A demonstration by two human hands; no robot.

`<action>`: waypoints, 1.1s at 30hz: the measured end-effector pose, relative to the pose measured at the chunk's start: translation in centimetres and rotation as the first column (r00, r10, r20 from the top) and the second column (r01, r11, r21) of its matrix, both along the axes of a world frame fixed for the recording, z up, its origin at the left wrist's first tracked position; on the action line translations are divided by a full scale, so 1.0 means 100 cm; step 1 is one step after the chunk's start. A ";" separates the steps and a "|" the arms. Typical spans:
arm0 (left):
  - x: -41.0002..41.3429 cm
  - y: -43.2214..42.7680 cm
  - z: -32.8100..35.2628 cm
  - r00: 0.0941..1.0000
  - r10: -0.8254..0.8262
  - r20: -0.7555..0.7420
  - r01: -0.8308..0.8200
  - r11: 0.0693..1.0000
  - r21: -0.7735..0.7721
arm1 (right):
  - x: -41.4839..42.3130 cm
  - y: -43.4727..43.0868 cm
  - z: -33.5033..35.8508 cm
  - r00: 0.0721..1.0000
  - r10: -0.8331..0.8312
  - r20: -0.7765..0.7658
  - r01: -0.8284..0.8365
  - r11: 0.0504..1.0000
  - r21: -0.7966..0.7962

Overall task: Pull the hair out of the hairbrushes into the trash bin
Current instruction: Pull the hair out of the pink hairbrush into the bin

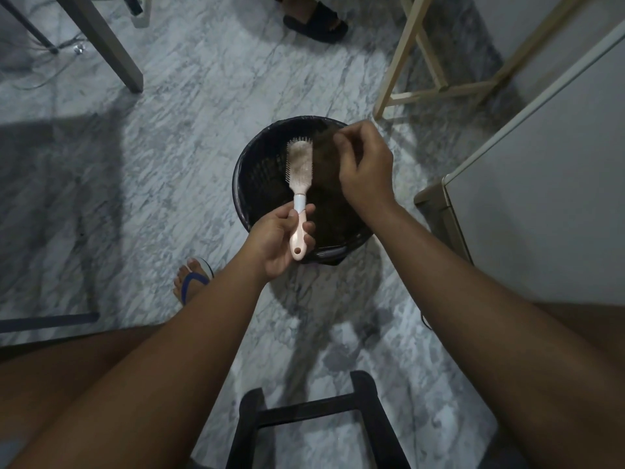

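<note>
Marble-patterned grey floor tiles (203,96) fill a view looking straight down from a seated person's head, past two bare forearms. Just ahead of the knees stands a round black trash bin with a mesh-like wall (244,184), placed so that anything dropped from the hands falls into it. The left hand (280,238) is wrapped around the handle of a slim pink-and-white plastic hairbrush (299,170). It holds the brush upright over the bin's opening with the bristle face turned up toward the camera, which keeps the pad steady and easy to reach. Pale fuzz coats the bristles. The right hand (367,167) hovers over the far right part of the bin, fingers curled and fingertips drawn together. It appears to be pinching a thin brown mat of hair (324,154) that stretches from the side of the brush head up to those fingertips, though the hair is blurred and its edges are hard to make out. Judging from this, the hair is partway peeled off the brush and not yet let go into the bin. Around the bin are a foot in a blue flip-flop (191,279) to the left, a black stool frame (304,411) at the bottom edge, pale wooden legs (422,55) at upper right, and a white cabinet (541,198) on the right.
</note>
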State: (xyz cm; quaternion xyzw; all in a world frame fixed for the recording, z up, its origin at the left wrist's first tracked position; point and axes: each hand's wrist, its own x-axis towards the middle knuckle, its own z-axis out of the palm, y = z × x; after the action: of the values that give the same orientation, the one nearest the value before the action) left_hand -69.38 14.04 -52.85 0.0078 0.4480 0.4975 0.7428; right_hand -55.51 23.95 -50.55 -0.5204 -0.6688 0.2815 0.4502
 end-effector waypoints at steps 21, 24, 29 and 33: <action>0.001 0.000 0.008 0.993 -0.091 -0.081 0.090 0.996 -0.015 | -0.017 -0.003 -0.007 0.955 0.215 0.203 -0.118 0.906 -0.406; 0.001 0.001 0.011 0.988 -0.122 -0.099 0.121 0.993 -0.010 | -0.016 0.001 -0.006 0.957 0.180 0.229 -0.073 0.909 -0.410; -0.001 0.000 0.007 0.990 -0.096 -0.106 0.091 0.995 -0.051 | -0.005 0.012 -0.004 0.973 0.076 0.217 0.003 0.941 -0.340; -0.005 -0.004 0.001 0.981 -0.109 -0.158 0.099 0.993 -0.070 | 0.009 0.025 0.002 0.995 -0.090 -0.049 0.082 0.985 -0.151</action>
State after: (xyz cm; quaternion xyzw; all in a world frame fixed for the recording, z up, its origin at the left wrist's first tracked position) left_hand -69.88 13.60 -52.72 0.0485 0.5208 0.4415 0.7290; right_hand -54.61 26.42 -50.31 -0.5729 -0.6100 0.3254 0.4402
